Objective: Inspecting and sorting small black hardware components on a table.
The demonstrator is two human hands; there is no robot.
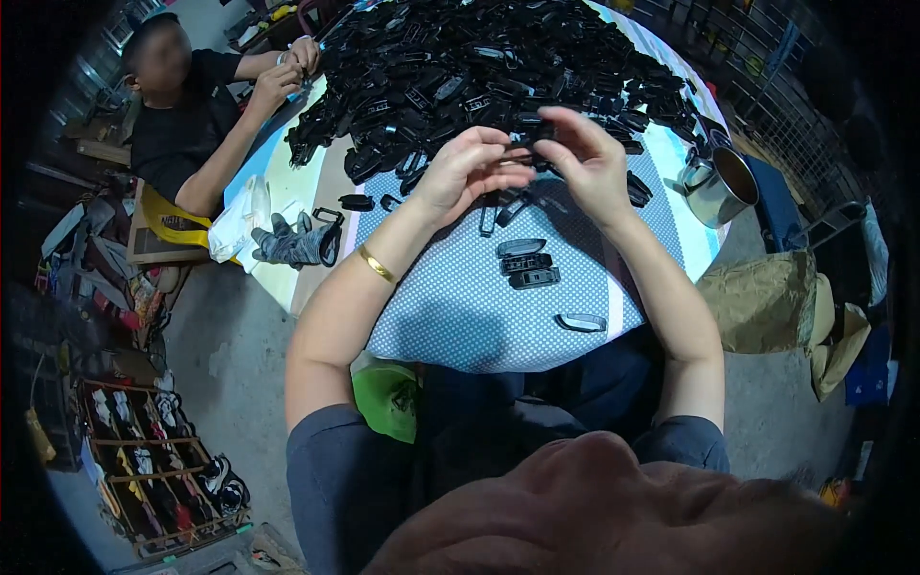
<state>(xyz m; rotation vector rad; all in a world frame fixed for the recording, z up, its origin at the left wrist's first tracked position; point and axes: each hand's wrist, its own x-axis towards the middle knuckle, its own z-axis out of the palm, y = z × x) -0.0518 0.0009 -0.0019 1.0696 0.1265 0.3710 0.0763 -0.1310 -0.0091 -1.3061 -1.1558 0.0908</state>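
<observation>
Over the near edge of the black pile, my two hands come together at a small black plastic part (520, 154), blurred and partly covered by fingers. My left hand (468, 172) closes on it from the left, palm turned inward. From the other side, the thumb and curved forefinger of my right hand (592, 165) close around its dark end, which is hard to tell from the pile behind. Below them on the dotted cloth (441, 326) lie several black plastic pieces (527, 264) in a short stack. A single clip-shaped black piece (581, 323) rests nearer me.
A big heap of black plastic parts (450, 67) covers the table's far side. At the right stands a metal mug (721, 187); at the left lie a grey glove (292, 241) and a white plastic bag (244, 218). A co-worker (196, 115) sits far left, hands raised together.
</observation>
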